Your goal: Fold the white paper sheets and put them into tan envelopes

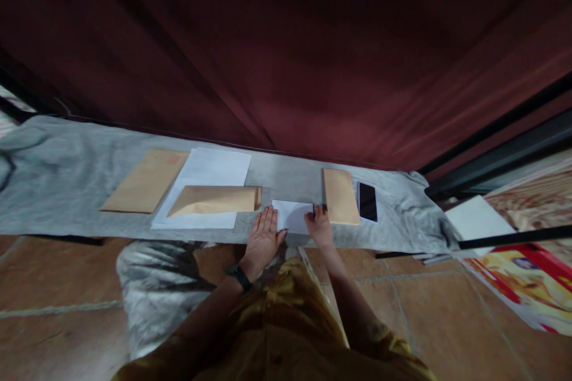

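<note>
A small white piece of paper [292, 214], apparently folded, lies on the grey cloth in front of me. My left hand [264, 232] rests flat with its fingers stretched out along the paper's left edge. At the right edge my right hand [319, 226] has its fingers curled in, closed on the paper's border. Just beyond it lies a brown envelope [342, 196], perhaps a stack. To the left, another brown envelope [214, 200] with its flap end to the right lies across white paper sheets [218, 165].
Brown envelopes [145, 181] lie at the far left of the narrow cloth-covered table [67, 190]. A phone [367, 202] sits at the right. Behind hangs a dark red curtain [286, 71]. A colourful box [531, 280] and a white board [479, 217] are at lower right.
</note>
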